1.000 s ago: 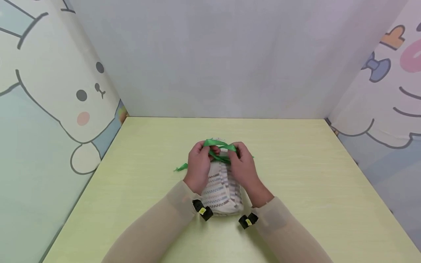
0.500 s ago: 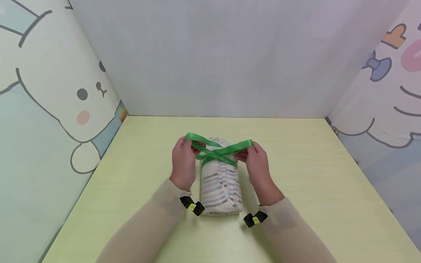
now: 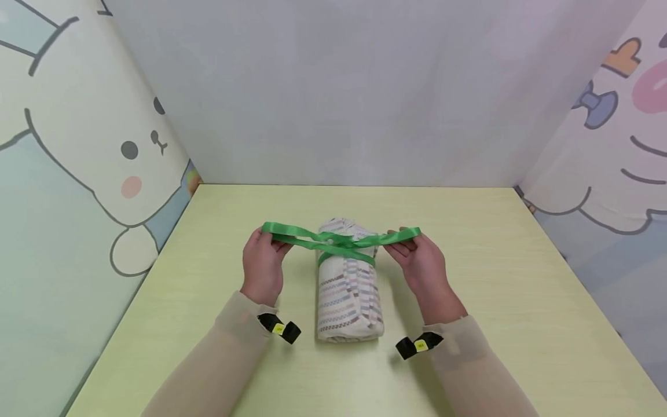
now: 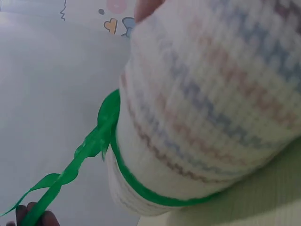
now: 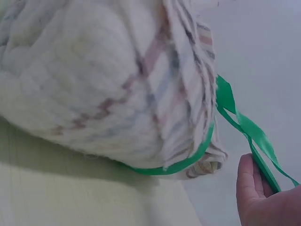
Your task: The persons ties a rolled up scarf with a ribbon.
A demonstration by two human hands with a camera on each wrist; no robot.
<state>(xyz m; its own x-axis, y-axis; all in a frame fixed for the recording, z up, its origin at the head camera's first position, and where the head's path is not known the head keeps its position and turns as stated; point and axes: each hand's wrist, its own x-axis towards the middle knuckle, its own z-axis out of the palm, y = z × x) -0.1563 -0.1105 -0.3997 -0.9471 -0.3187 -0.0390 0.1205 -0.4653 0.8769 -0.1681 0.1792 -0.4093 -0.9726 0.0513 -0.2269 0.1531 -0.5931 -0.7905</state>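
Observation:
A rolled towel (image 3: 349,304), white with pastel stripes, lies lengthwise in front of me. Around its far part runs a green ribbon (image 3: 339,250), crossed on top and drawn out to both sides as loops. The left loop's end is pinched by my left hand (image 3: 262,267), beside the roll. On the other side my right hand (image 3: 426,267) pinches the right loop's end. From the left wrist, the ribbon (image 4: 70,170) looks taut and twisted between roll and fingertips. In the right wrist view the ribbon (image 5: 251,129) runs down to the fingers of that hand.
The roll rests on a pale yellow-green table (image 3: 484,278). A plain pale wall panel (image 3: 333,98) stands at the far edge. Cartoon-printed panels (image 3: 57,191) rise along the left and right sides.
My hands have moved apart, left and right, from close together over the roll. The ribbon loops have been drawn outward and the crossing has tightened on the towel.

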